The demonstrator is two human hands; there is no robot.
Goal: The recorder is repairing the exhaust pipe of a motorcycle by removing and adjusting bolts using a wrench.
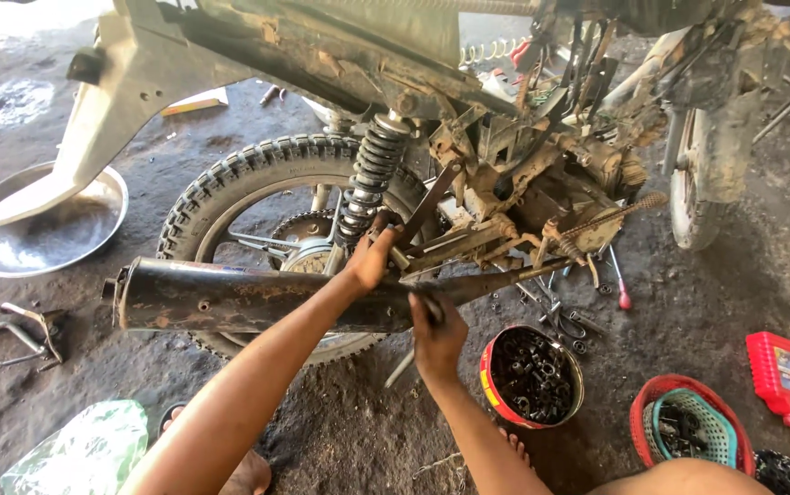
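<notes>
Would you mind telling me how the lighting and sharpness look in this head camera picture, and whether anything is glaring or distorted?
Head view: soft, even shade over the motorcycle, no hard shadows; the wet ground at top left glares white; the metal basin shows a dull sheen; the left hand, right hand and exhaust pipe are fairly sharp; wide-angle bending stretches the edges.

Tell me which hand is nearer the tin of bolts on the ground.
Right. The right hand grips a tool under the exhaust pipe, just left of the tin of bolts. The left hand is higher, above the pipe by the shock absorber, farther from the tin.
</notes>
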